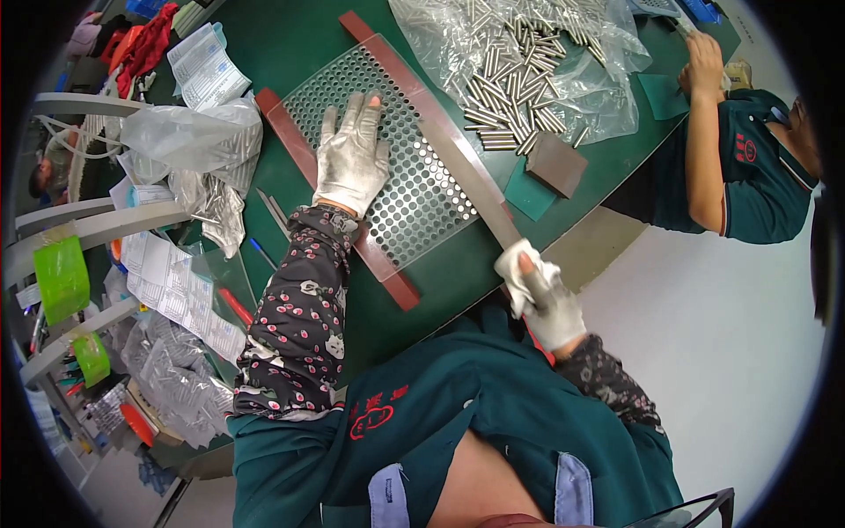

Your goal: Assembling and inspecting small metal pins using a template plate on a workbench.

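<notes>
A clear plate (409,242) full of round holes lies across reddish-brown strips (290,132) on the green table. My left hand (352,163), in a pale glove with bare fingertips, rests flat on it, fingers stretched out. My right hand (553,308), also gloved, grips one end of a long flat metal bar (475,185), where white cloth (525,258) is wrapped around it. The bar slants over the right part of the plate. Along its left edge, several holes show bright metal ends; whether the bar touches them I cannot tell.
Loose metal pins (519,84) lie on a clear plastic bag (431,35) at the back. A brown block (556,165) sits by a green sheet (528,201). Papers (180,295) and crumpled bags (194,136) crowd the left. Another person (748,167) works at the far right.
</notes>
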{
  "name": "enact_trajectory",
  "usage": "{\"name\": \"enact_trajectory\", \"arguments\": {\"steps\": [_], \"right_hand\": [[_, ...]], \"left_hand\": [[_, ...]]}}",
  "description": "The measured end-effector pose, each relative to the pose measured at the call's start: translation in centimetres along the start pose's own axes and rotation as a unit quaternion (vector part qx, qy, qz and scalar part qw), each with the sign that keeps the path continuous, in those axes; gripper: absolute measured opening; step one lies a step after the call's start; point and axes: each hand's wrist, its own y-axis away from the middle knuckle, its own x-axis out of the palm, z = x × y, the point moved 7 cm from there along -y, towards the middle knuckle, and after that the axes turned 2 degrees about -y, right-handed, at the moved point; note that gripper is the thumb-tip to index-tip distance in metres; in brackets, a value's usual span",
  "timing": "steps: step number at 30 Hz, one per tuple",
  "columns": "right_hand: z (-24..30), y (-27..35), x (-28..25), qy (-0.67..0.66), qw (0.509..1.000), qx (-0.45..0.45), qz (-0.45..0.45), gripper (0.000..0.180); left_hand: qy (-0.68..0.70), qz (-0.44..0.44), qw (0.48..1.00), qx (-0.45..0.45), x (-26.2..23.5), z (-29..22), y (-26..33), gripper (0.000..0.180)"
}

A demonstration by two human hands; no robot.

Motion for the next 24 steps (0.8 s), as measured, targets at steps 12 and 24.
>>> {"name": "enact_trajectory", "arguments": {"steps": [12,24], "right_hand": [[-5.9,1.3,-2.9,-0.247,0.962,0.081,-0.084,0.076],[-7.2,-3.0,-5.5,-0.134,0.988,0.025,-0.068,0.083]], "left_hand": [[0.002,0.019,1.0,0.02,-0.3,0.4,0.0,0.067],[0.007,0.022,0.999,0.03,-0.7,0.7,0.1,0.075]]}}
